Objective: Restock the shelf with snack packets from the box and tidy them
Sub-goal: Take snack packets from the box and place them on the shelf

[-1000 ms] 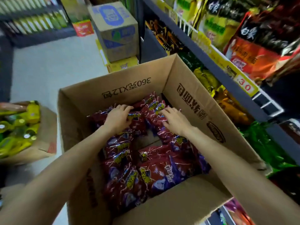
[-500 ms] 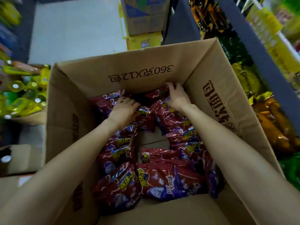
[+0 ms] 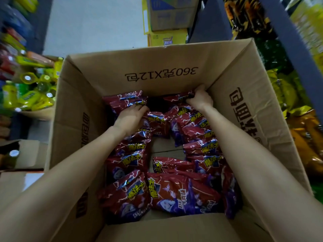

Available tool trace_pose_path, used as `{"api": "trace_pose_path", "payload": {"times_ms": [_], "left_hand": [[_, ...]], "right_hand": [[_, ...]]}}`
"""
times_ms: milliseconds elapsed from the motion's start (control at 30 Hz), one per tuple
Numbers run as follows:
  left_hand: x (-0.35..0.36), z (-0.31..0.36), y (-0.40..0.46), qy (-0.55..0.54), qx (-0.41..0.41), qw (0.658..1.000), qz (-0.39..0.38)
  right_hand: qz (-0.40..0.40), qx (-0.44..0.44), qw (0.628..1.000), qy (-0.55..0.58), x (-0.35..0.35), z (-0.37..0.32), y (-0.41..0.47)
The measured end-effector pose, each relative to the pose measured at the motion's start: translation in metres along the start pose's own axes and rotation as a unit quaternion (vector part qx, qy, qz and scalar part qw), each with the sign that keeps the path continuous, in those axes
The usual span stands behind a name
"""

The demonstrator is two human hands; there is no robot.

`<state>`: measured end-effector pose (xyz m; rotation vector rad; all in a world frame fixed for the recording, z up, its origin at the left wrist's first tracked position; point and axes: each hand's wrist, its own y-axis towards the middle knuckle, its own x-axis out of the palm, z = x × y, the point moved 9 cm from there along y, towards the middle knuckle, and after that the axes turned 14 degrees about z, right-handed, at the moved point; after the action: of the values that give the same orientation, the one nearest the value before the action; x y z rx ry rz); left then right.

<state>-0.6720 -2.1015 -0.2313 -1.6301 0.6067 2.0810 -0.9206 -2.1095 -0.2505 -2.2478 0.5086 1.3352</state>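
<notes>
Now right hand [image 3: 201, 99] seemingly farther back.

We see a pale floor [image 3: 90, 23] — on it far off a stack of cartons [image 3: 166, 20], at left a low box of yellow-green bottles [image 3: 33, 95].
</notes>
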Motion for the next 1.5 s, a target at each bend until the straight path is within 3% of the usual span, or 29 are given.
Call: {"api": "trace_pose_path", "payload": {"times_ms": [200, 400, 567, 667, 833, 933, 1000, 1167, 1300, 1400, 1500], "left_hand": [[-0.005, -0.009, -0.005, -0.036, -0.040, 0.998, 0.029], [0.001, -0.003, -0.010, -0.067, -0.027, 0.997, 0.012], [-0.007, 0.006, -0.017, -0.104, -0.028, 0.994, 0.022], [-0.019, 0.016, -0.024, -0.096, -0.010, 0.995, 0.020], [-0.054, 0.041, -0.029, -0.074, 0.054, 0.996, 0.007], [-0.084, 0.049, -0.035, -0.107, 0.063, 0.992, 0.018], [-0.110, 0.050, -0.042, -0.186, 0.047, 0.981, 0.036], [-0.186, 0.060, -0.060, -0.472, -0.035, 0.875, 0.103], [-0.211, 0.075, -0.065, -0.530, -0.062, 0.834, 0.141], [-0.208, 0.100, -0.067, -0.539, -0.047, 0.833, 0.116], [-0.209, 0.146, -0.073, -0.477, 0.029, 0.874, 0.092]], "right_hand": [[0.021, 0.004, 0.997, 0.071, 0.002, 0.001, -0.005], [-0.017, -0.121, 0.992, 0.020, 0.002, -0.008, -0.020], [-0.154, -0.145, 0.974, 0.075, -0.001, -0.005, -0.051], [-0.179, -0.206, 0.961, 0.050, -0.014, -0.005, -0.077], [-0.078, -0.275, 0.956, 0.066, -0.051, -0.006, -0.113], [-0.017, -0.242, 0.961, 0.133, -0.082, -0.008, -0.134], [0.049, -0.201, 0.962, 0.179, -0.110, -0.006, -0.150], [0.211, -0.112, 0.923, 0.302, -0.188, -0.011, -0.221], [0.347, -0.060, 0.879, 0.322, -0.229, 0.007, -0.284], [0.401, -0.017, 0.852, 0.336, -0.240, 0.031, -0.328], [0.437, 0.027, 0.823, 0.362, -0.247, 0.057, -0.381]]}}
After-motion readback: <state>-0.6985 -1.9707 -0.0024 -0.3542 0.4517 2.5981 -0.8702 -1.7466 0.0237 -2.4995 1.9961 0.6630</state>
